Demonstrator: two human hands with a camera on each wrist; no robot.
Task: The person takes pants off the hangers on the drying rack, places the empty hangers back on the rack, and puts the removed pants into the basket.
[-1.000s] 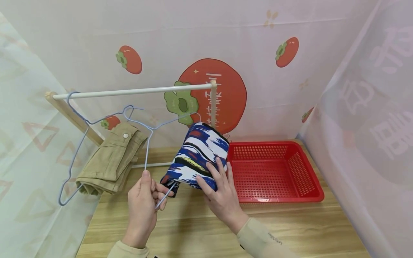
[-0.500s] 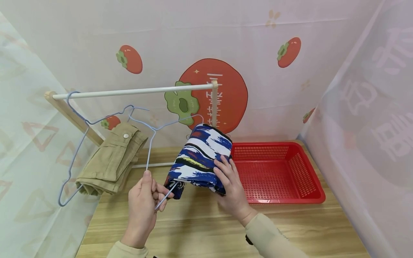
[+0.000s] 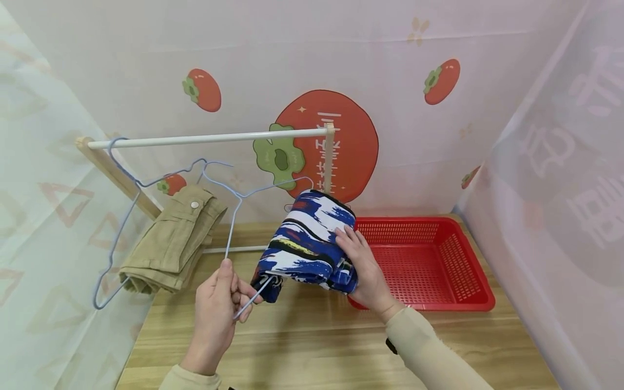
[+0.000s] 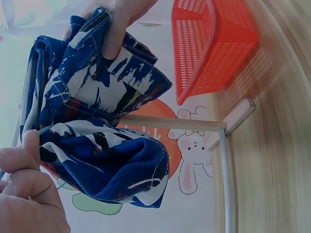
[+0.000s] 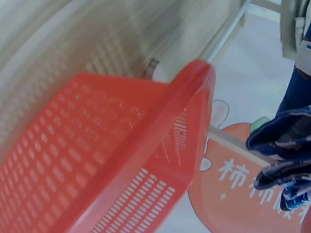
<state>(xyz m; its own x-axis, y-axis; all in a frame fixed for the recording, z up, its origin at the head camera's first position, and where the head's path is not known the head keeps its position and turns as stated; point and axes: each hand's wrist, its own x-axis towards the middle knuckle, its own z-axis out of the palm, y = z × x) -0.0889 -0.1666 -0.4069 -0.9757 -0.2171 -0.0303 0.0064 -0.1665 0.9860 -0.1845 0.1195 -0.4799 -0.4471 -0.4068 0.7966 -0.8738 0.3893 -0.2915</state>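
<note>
Blue, white and black patterned pants [image 3: 304, 238], folded, drape over the lower bar of a pale blue wire hanger [image 3: 234, 216]. My left hand [image 3: 216, 311] grips the hanger's corner, its thumb pressed on the wire. At the right edge of the pants, my right hand [image 3: 365, 268] holds the cloth, fingers on top. In the left wrist view, the thumb of that right hand [image 4: 116, 29] lies over the other side of the pants [image 4: 97, 92]. The right wrist view shows only hanging folds of the pants [image 5: 286, 141]; the right hand is out of that view.
Khaki folded pants [image 3: 170, 238] hang on another blue hanger [image 3: 114, 233] from the rack's white rail [image 3: 209, 139]. A red perforated basket [image 3: 487, 295] stands on the wooden table [image 3: 312, 352] at the right. Printed cloth walls [image 3: 380, 54] enclose the table.
My right hand has slid to the right along the pants and turned round their right edge. That side of the cloth has shifted right, its edge now folding under. The left hand keeps its hold.
</note>
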